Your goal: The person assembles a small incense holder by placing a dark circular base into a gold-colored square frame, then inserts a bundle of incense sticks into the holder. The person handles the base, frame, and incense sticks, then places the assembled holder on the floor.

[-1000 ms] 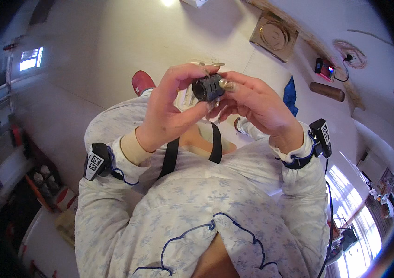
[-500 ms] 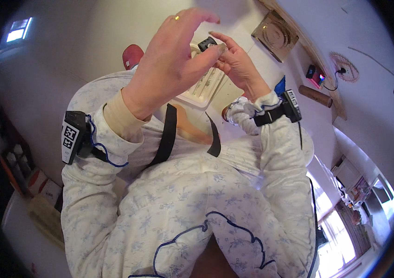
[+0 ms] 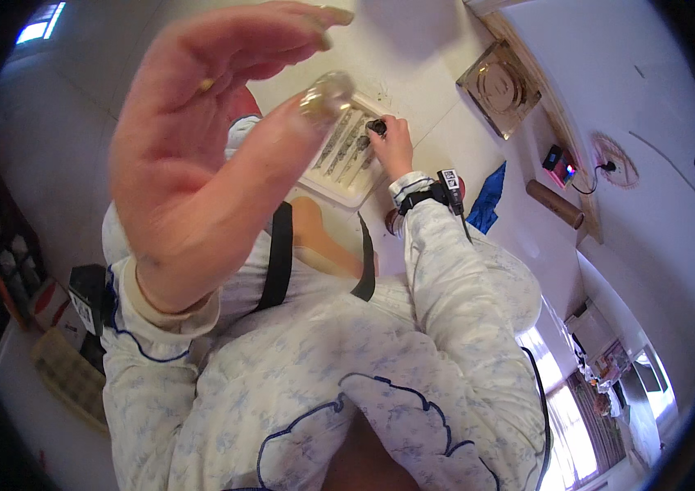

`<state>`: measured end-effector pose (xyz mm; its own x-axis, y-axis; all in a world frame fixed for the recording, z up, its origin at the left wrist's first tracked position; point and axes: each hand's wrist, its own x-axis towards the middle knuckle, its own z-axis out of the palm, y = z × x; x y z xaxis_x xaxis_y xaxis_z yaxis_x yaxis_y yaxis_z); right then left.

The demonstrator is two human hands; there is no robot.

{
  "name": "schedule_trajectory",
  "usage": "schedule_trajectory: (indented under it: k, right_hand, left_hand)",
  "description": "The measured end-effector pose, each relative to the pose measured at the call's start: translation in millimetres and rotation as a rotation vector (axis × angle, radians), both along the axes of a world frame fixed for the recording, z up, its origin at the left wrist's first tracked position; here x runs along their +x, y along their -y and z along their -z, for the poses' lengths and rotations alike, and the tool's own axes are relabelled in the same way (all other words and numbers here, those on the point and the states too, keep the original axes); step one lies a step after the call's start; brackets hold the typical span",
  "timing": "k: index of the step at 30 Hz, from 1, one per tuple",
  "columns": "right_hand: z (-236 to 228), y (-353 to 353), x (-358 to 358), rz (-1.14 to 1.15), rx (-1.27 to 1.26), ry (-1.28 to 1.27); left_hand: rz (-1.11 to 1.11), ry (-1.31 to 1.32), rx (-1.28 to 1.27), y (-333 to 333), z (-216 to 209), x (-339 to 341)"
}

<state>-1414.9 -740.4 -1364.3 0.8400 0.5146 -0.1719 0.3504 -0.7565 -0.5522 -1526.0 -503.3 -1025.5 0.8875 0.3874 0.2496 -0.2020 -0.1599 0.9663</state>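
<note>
My left hand [image 3: 192,164] is raised close in front of me, fingers curled over and thumb apart, with nothing between them. On the floor ahead lies a cream plastic tray [image 3: 346,196] with long slots, where rows of small dark pieces [image 3: 337,154] sit. Over the tray's right side, my right hand [image 3: 396,147] pinches a small black part [image 3: 377,127] whose kind I cannot make out. The left hand covers part of the tray's far left side.
Two black straps [image 3: 281,258] hang near my lap. Beyond the right hand are a blue crumpled piece [image 3: 488,199], a brown cylinder [image 3: 554,203], a small lit device [image 3: 558,166] and a shiny square box [image 3: 500,88] along the wall.
My hands have moved apart. The right one has gone down to the tray with the black part; the left has come nearer to me, moving left.
</note>
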Motion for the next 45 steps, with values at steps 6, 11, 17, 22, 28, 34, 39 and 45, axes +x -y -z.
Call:
schedule_trajectory:
  k: [6, 11, 17, 22, 28, 34, 39, 45]
  right_hand:
    - [-14, -12, 11, 0.002, -0.036, -0.159]
    - [-13, -18, 10, 0.024, -0.116, -0.135]
    - [-5, -23, 16, 0.001, -0.197, -0.178]
    - [1, -18, 14, 0.032, -0.122, -0.140]
    - [-48, -17, 25, 0.472, 0.389, -0.790]
    - [-170, -12, 40, 0.311, 0.990, -1.625]
    - [-238, -5, 5, 0.132, 1.142, -1.768]
    - [-197, 1, -14, 0.245, 0.895, -1.284]
  left_hand:
    - [0.072, -0.039, 0.059, -14, -26, 23]
    - [0.096, 0.063, -0.035, -13, -31, 17]
    - [0.071, 0.046, -0.026, -18, -21, 14]
    - [0.035, -0.038, 0.057, -16, -20, 19]
    - [0.019, 0.045, -0.156, -2, -10, 20]
    - [0.042, -0.054, -0.297, 19, -22, 4]
    - [0.013, -0.105, -0.275, 31, -34, -10]
    - [0.107, -0.038, -0.181, 29, -33, -16]
